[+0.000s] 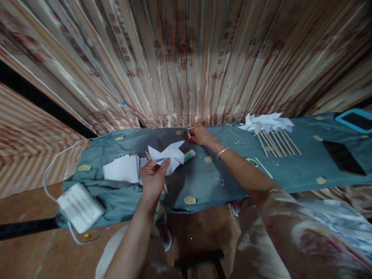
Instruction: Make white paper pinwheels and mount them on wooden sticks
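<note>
One white paper pinwheel (176,153) is pinched in your left hand (153,177), extending beyond the thumb. Your right hand (200,135) is at one small red object (189,137); whether gripped cannot be told. Rightward, stick-mounted pinwheels (269,124) overlap beyond counting.

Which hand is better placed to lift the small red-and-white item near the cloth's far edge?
Right, I'd judge: the right hand is at the small red-and-white item, though a grip can't be confirmed. The left hand is occupied, holding a white paper pinwheel.
</note>
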The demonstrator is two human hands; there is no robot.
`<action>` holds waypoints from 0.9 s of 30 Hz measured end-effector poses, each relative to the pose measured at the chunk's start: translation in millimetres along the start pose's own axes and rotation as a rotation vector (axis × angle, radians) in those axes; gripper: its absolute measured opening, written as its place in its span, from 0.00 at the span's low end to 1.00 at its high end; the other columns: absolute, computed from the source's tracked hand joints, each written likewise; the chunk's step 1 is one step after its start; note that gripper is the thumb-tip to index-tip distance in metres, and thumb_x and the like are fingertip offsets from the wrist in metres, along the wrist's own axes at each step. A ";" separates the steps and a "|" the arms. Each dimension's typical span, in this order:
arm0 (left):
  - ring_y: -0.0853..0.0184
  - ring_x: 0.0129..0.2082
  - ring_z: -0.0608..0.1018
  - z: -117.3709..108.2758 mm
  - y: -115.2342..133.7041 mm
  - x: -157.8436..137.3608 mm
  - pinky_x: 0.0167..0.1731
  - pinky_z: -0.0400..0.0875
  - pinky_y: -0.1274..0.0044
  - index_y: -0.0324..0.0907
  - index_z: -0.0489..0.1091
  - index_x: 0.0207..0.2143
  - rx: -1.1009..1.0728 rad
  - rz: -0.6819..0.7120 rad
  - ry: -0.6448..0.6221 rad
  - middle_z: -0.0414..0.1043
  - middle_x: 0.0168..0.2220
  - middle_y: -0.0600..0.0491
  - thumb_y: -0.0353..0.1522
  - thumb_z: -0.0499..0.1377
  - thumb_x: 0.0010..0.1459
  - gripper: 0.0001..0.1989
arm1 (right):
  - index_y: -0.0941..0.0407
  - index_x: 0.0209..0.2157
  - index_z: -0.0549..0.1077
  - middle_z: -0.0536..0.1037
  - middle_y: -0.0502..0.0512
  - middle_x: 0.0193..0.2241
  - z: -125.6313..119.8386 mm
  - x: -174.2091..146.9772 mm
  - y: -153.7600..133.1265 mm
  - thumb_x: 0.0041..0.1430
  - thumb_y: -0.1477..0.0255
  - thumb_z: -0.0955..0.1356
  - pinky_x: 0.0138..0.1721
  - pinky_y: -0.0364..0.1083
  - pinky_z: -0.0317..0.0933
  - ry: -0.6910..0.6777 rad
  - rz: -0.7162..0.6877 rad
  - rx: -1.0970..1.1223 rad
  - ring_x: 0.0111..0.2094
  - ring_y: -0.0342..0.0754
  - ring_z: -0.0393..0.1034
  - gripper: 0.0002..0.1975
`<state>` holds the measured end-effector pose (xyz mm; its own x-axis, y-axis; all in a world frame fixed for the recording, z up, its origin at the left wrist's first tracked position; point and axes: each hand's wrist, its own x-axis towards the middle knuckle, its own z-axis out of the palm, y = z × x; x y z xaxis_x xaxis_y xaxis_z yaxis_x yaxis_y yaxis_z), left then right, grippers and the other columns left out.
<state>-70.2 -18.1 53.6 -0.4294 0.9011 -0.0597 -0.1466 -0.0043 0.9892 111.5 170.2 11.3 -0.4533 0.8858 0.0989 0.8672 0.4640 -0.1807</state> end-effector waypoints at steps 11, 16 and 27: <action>0.64 0.31 0.80 6.6 -1.3 0.3 0.34 0.75 0.73 0.39 0.79 0.26 -0.025 -0.006 0.010 0.81 0.29 0.51 0.37 0.71 0.36 0.14 | 0.61 0.32 0.80 0.76 0.65 0.50 0.1 -6.7 5.0 0.53 0.75 0.70 0.58 0.51 0.60 0.074 0.000 0.069 0.58 0.57 0.66 0.06; 0.64 0.31 0.80 10.6 -3.7 0.2 0.35 0.75 0.74 0.39 0.79 0.29 -0.051 -0.005 -0.012 0.81 0.30 0.51 0.36 0.72 0.37 0.15 | 0.60 0.27 0.78 0.76 0.65 0.50 -13.6 -17.9 8.3 0.51 0.79 0.69 0.60 0.53 0.58 0.156 0.010 0.222 0.59 0.58 0.65 0.05; 0.65 0.30 0.79 32.0 -10.7 -9.5 0.33 0.74 0.74 0.40 0.79 0.27 -0.006 -0.008 -0.073 0.80 0.29 0.53 0.37 0.71 0.36 0.14 | 0.56 0.29 0.76 0.71 0.65 0.58 23.6 -179.5 22.4 0.53 0.74 0.70 0.63 0.60 0.54 0.237 0.225 0.495 0.65 0.59 0.60 0.01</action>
<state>-36.1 -12.8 47.8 -0.3620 0.9304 -0.0576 -0.1549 0.0009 0.9879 207.4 21.7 -33.6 -0.1619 0.9641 0.2104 0.7115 0.2618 -0.6520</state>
